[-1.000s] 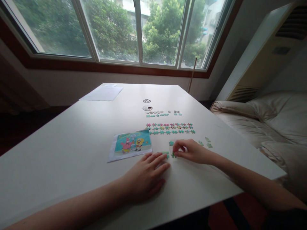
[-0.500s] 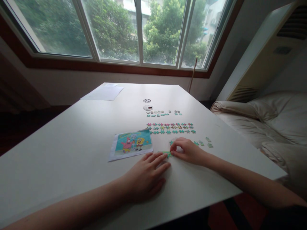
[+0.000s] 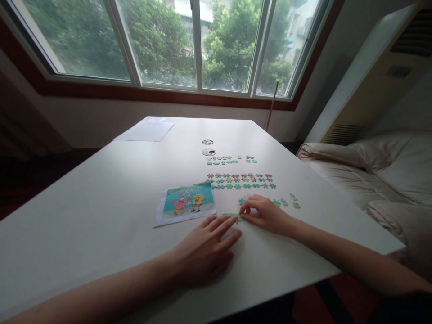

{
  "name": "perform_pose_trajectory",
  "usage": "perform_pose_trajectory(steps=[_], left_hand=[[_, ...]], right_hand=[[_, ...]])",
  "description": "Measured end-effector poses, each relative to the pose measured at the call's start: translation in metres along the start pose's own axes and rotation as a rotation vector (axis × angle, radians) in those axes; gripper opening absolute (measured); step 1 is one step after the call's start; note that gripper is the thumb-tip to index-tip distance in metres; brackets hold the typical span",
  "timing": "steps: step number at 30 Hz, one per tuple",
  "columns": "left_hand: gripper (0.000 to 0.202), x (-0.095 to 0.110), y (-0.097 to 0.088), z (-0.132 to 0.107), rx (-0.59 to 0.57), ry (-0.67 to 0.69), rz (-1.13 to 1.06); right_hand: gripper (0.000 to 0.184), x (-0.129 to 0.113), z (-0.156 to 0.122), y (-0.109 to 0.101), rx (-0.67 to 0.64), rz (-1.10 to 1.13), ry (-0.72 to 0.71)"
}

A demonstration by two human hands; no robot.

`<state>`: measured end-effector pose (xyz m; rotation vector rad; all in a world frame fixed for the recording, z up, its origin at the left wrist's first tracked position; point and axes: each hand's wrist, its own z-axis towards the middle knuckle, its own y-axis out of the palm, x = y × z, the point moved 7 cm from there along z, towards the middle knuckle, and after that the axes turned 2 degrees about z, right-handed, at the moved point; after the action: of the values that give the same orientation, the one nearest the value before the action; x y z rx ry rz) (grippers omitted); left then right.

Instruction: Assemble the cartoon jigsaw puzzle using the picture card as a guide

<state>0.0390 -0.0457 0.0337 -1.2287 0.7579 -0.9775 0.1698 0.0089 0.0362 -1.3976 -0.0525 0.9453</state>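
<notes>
A short strip of joined green jigsaw puzzle pieces (image 3: 238,218) lies on the white table in front of me. My left hand (image 3: 211,246) rests over its near left part, fingers stretched out and fingertips on the strip. At the strip's right end, my right hand (image 3: 266,214) pinches a puzzle piece between thumb and forefinger; the fingers largely hide that piece. Loose green pieces (image 3: 296,204) lie just beyond and to the right of my right hand. A printed cartoon picture (image 3: 187,201) on a sheet lies beyond my left hand.
Rows of loose puzzle pieces (image 3: 238,186) spread across the table (image 3: 101,216), with more pieces (image 3: 222,158) farther back. Two round items (image 3: 208,152) lie behind them. White paper (image 3: 145,131) is at the far left corner. A sofa (image 3: 340,157) stands to the right.
My left fingers have shifted slightly to the right along the strip. My right hand keeps its pinch in nearly the same place.
</notes>
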Motion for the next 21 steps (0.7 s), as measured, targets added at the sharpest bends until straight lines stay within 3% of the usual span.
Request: perform_pose_trajectory(steps=[5, 12, 18, 21], left_hand=[[0.029, 0.007, 0.0, -0.003, 0.062, 0.007, 0.129], [0.027, 0.008, -0.003, -0.003, 0.125, -0.007, 0.143], [0.027, 0.007, -0.002, -0.005, 0.162, 0.001, 0.134], [0.027, 0.006, -0.001, -0.005, 0.17, 0.008, 0.137]], right_hand=[[0.011, 0.006, -0.004, -0.021, 0.047, -0.031, -0.052], [0.018, 0.051, -0.016, -0.072, -0.016, -0.173, 0.128], [0.023, 0.087, -0.031, -0.074, -0.24, -0.174, 0.308], [0.023, 0.096, -0.035, -0.075, -0.271, -0.157, 0.344]])
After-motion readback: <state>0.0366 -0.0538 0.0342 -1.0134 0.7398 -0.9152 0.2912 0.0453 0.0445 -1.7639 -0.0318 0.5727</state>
